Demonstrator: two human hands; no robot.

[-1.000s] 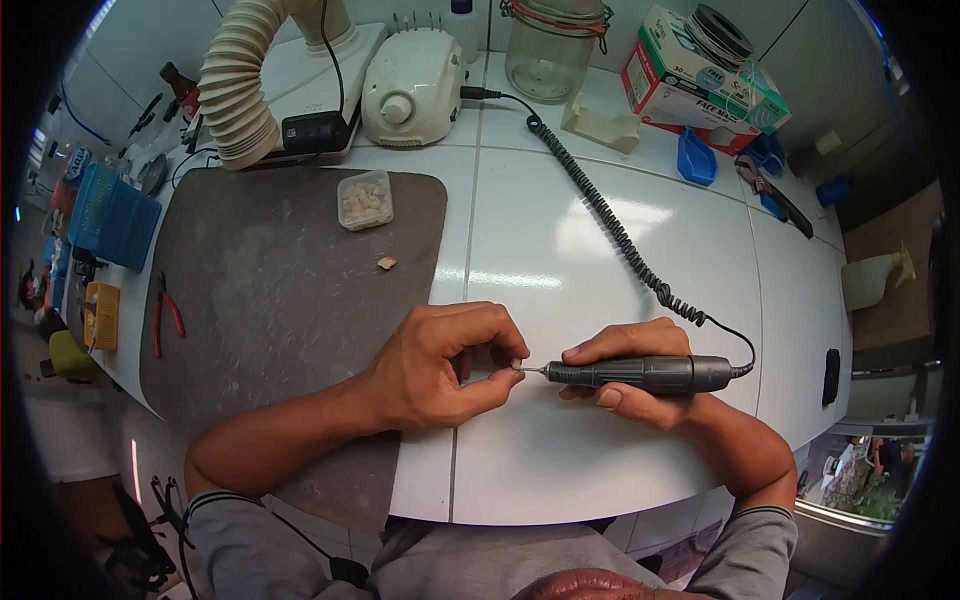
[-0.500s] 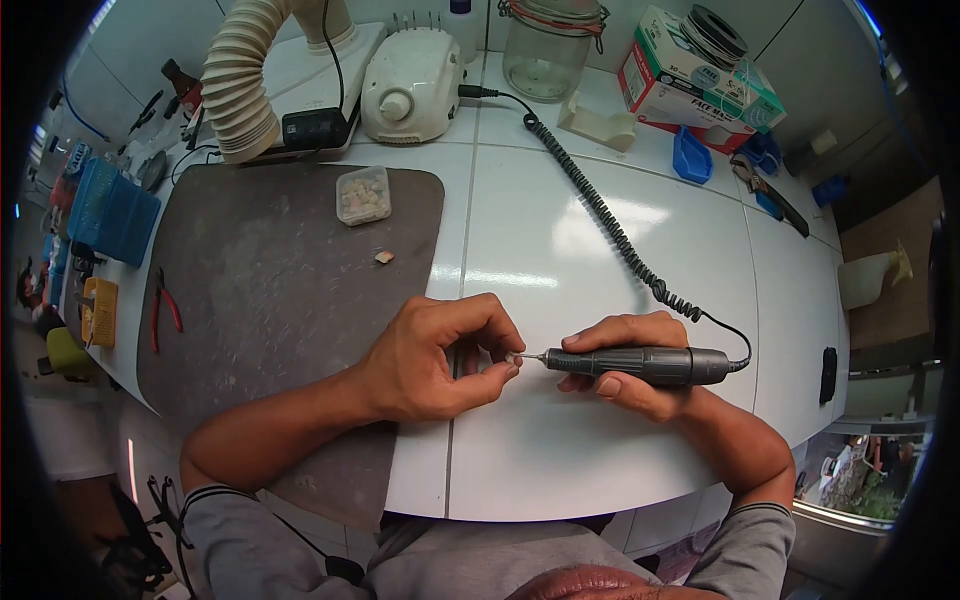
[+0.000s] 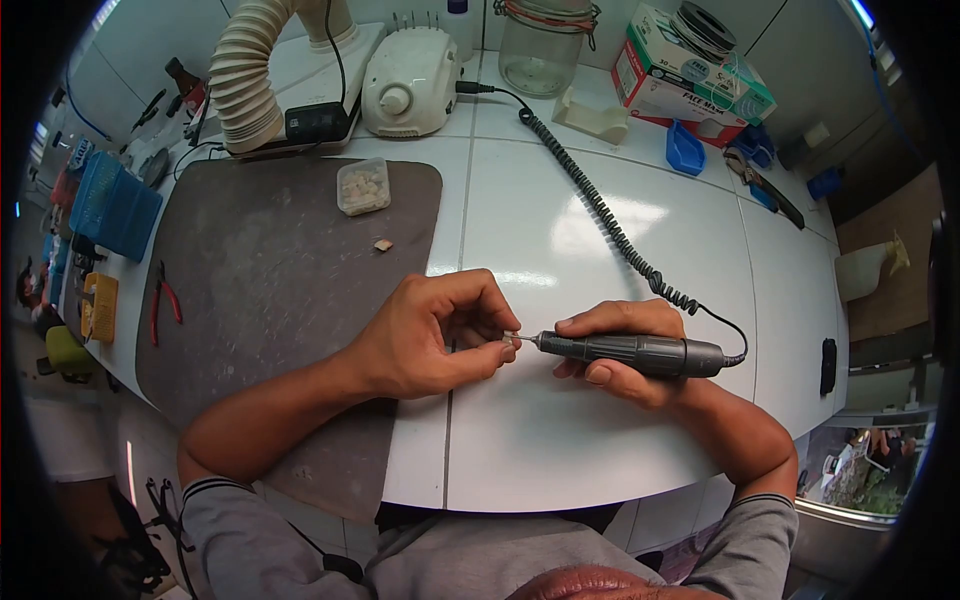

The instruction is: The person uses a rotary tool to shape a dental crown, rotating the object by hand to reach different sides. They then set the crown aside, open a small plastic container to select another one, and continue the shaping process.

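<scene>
My left hand [image 3: 435,335] pinches a small pale piece [image 3: 509,340] between thumb and forefinger; most of it is covered by the fingertips. My right hand [image 3: 632,318] is wrapped around a black rotary handpiece [image 3: 640,353], held nearly level and pointing left. Its thin metal bit [image 3: 526,338] meets the pale piece, or comes very close to it. From the handpiece's rear end a coiled black cord [image 3: 600,213] runs to a white control unit [image 3: 412,85] with a round knob at the back.
A brown mat [image 3: 270,260] covers the left of the white table. On it are a clear tub of pale pieces [image 3: 363,188], a small chip [image 3: 383,245] and red-handled pliers [image 3: 163,304]. Behind stand a ribbed hose [image 3: 240,85], glass jar [image 3: 540,50], mask box [image 3: 680,85] and blue scoop [image 3: 686,148].
Both hands, with the pale piece and the handpiece, appear slightly higher in the view. The whole scene has also shifted a little. Both grips look the same.
</scene>
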